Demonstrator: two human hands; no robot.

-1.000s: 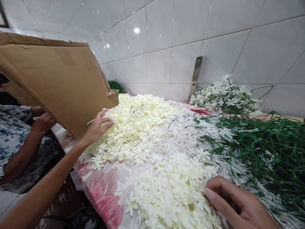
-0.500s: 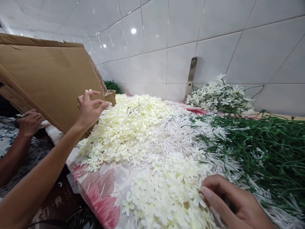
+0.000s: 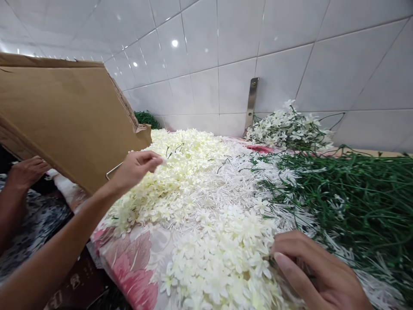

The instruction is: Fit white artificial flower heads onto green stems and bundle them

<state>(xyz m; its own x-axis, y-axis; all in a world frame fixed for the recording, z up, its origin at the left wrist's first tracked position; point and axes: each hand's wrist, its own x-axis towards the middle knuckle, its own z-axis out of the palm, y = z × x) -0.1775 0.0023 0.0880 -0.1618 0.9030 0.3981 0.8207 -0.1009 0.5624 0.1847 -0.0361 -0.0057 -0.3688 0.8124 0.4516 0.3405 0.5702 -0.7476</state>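
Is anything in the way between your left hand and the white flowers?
Nothing visible is. The left hand hangs just above the pile of white flowers, and the cardboard sheet stands behind the hand, not between them.

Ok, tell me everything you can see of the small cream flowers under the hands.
The small cream flower heads look artificial, with thin pointed petals, and lie loose in two joined mounds on a pink floral cloth, with white stems fanning out beside them. The right hand touches the near mound; the left hand is just above the far one.
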